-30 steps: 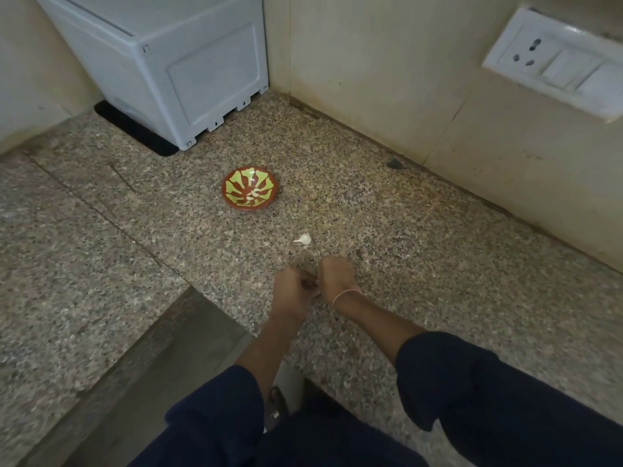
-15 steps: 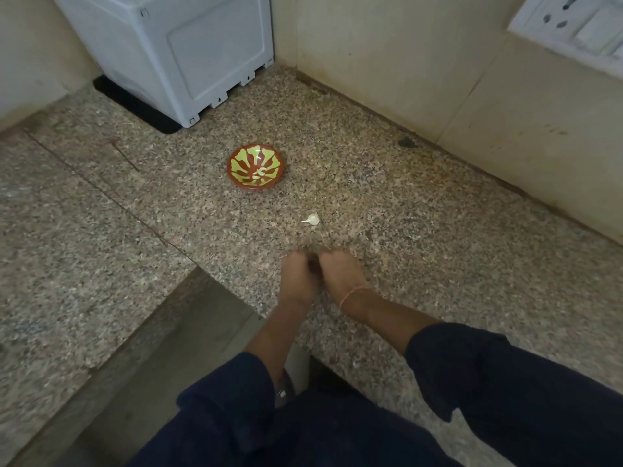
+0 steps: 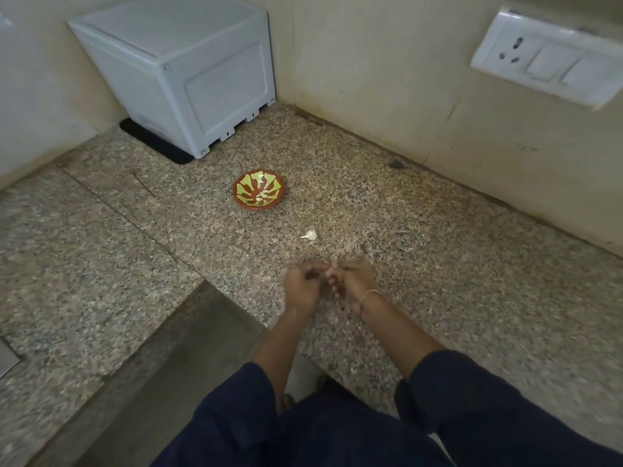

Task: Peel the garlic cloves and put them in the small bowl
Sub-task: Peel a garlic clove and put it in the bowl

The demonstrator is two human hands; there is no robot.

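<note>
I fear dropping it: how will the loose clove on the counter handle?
The clove looks tiny, so probably very light. Its rounded, pointed shape may roll or skid on the polished counter. Its white skin could slip when pinched.

Dim, soft indoor light spreads evenly over the granite tabletop (image 3: 438,264), brightest around the middle, where the small bowl (image 3: 259,189) shows a faint sheen on its glaze. Shadows are weak; the darkest lies under the white box (image 3: 175,79). The dark-blue sleeves (image 3: 472,416) at the bottom lose nearly all detail. The left hand (image 3: 301,284) and right hand (image 3: 354,281) are smeared by motion blur, so the garlic clove (image 3: 328,272) pinched between them is only a pale smudge. Wide-angle distortion tilts the box and the switch plate (image 3: 546,59) outward, and the granite's grain softens toward the frame edges.
</note>
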